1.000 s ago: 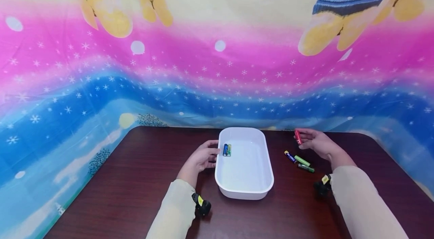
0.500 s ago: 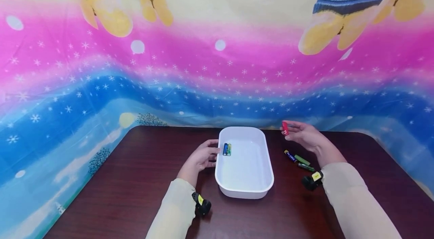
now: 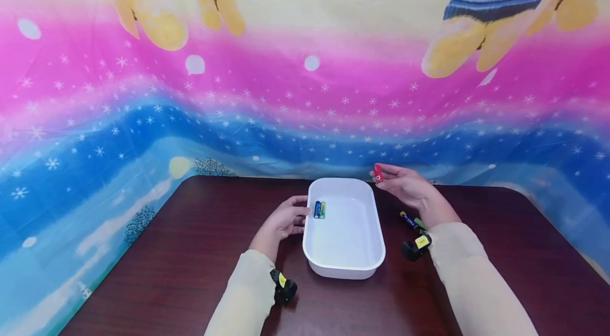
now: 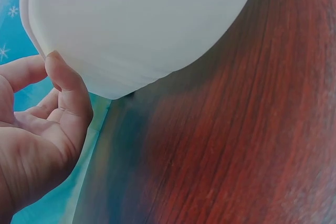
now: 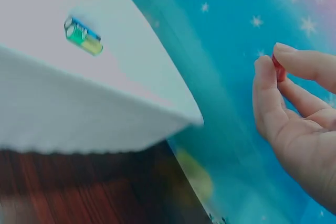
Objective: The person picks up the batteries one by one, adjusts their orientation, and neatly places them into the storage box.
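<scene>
A white plastic tray (image 3: 343, 272) stands on the table, and my left hand (image 3: 281, 219) holds its left rim, the thumb at the edge. Inside the tray, near that hand, a blue battery (image 3: 316, 210) and a green-yellow battery (image 3: 323, 210) lie side by side. My right hand (image 3: 411, 188) pinches a red battery (image 3: 378, 173) between thumb and fingertips, raised just beyond the tray's far right corner. In the right wrist view, only a small part of the red battery (image 5: 279, 70) shows between the fingers.
To the tray's right, a dark blue battery (image 3: 407, 219) with a yellow end and a green battery (image 3: 420, 223) lie on the dark wooden table (image 3: 190, 251), partly behind the right wrist camera (image 3: 415, 247). A printed cloth (image 3: 267, 114) hangs behind the table.
My right hand has carried the red battery leftward and slightly up, from beyond the loose batteries to the tray's far right corner. The left hand and tray have stayed put.
</scene>
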Demonstrator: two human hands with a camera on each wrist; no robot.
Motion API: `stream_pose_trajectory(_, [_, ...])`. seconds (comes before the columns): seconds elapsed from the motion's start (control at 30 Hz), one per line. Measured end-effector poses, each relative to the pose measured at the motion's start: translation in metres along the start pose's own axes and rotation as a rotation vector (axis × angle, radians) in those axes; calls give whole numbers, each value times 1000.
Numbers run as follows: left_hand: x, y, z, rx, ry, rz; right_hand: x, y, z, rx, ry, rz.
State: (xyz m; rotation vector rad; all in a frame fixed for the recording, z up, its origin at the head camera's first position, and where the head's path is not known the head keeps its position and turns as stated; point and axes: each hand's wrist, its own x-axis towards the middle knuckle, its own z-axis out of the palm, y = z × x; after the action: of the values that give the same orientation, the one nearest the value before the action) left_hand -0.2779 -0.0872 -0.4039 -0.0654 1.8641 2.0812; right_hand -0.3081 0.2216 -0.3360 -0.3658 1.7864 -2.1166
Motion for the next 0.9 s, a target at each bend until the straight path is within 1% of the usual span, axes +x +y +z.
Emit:
stream_pose_trajectory(0.1, [0, 0, -1, -4, -1, 3, 5, -1, 10, 14, -28, 8])
stream_pose_trajectory(0.17, [-1, 0, -1, -5, -4, 6, 9, -2, 16, 20, -30, 25])
stream_pose_trajectory(0.37, [-2, 1, -1, -7, -9, 4, 20, -2, 30, 86, 25, 85])
stream_pose_trajectory(0.67, [0, 0, -2, -15, -8, 10, 30, 2, 42, 125, 62, 95])
stream_pose_trajectory(0.9, [2, -2, -2, -11, -17, 27, 39, 8, 51, 220, 54, 108])
